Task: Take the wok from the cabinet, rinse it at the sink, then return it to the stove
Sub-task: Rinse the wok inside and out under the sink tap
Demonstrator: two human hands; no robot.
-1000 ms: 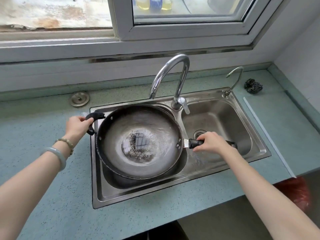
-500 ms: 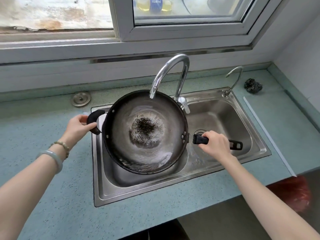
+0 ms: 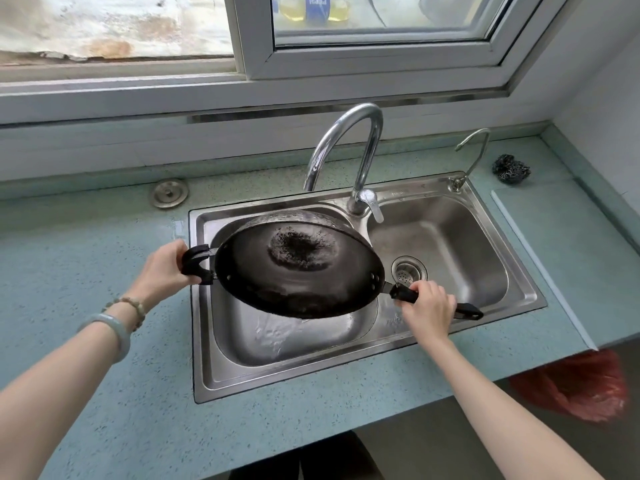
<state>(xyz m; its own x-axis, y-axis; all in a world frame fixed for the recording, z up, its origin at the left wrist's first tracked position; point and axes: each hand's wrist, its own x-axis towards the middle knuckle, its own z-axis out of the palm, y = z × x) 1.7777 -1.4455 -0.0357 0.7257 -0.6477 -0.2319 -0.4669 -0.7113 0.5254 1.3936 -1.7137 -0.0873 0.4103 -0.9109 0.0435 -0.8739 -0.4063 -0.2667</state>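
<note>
Wok held tipped over the left basin of the sink, one hand on each handle.

The wok point(image 3: 298, 271) hangs above the left basin of the steel sink point(image 3: 207, 375), set in the worktop point(image 3: 86, 258) under the window. It is tilted, its dark inside turned toward the person, with a rough burnt patch in the middle. The left hand point(image 3: 166, 268) grips the black loop handle point(image 3: 197, 259) at the sink's left edge. The right hand point(image 3: 429, 306) is curled round the long handle point(image 3: 465, 311), over the divider and the front of the right basin. The tall tap point(image 3: 346, 150) arches behind the wok; no water runs from its spout. A thin film of water lies on the left basin's floor. The strainer point(image 3: 408, 270) sits in the right basin. A steel scourer point(image 3: 511, 168) lies near the worktop's back right corner, and a round metal plug point(image 3: 169, 193) lies beside the sink's back left corner.
</note>
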